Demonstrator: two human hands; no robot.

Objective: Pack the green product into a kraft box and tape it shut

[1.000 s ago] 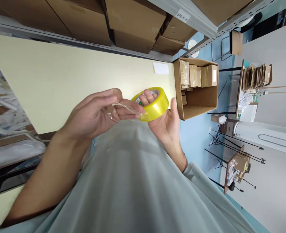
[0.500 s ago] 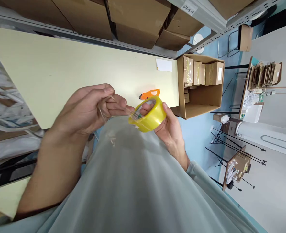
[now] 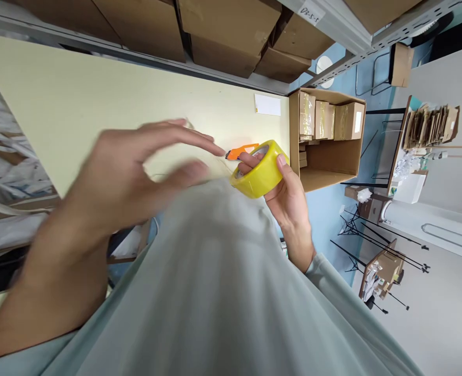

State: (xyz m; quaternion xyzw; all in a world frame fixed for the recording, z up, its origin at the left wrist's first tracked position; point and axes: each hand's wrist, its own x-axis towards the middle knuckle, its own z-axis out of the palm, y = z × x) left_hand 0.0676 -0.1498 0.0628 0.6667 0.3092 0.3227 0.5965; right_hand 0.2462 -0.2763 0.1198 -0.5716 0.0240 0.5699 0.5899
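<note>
A roll of yellow packing tape is in my right hand, with fingers through its core and the thumb on its outer face. To its left, my left hand is blurred by motion, its thumb and fingers spread apart. A thin clear strip of tape trails from the roll toward the left fingers; whether it sticks to them I cannot tell. Just behind the roll, an orange box cutter lies on the table, partly covered by the roll and fingers.
The pale yellow table stretches across in front of me, with a white label near its right end. Beyond that end stands an open carton holding smaller taped boxes. Shelved cardboard boxes line the far side.
My left hand has opened, its thumb parting from the fingers. My right hand has moved the tape roll right and slightly up in view, turning it a little.
</note>
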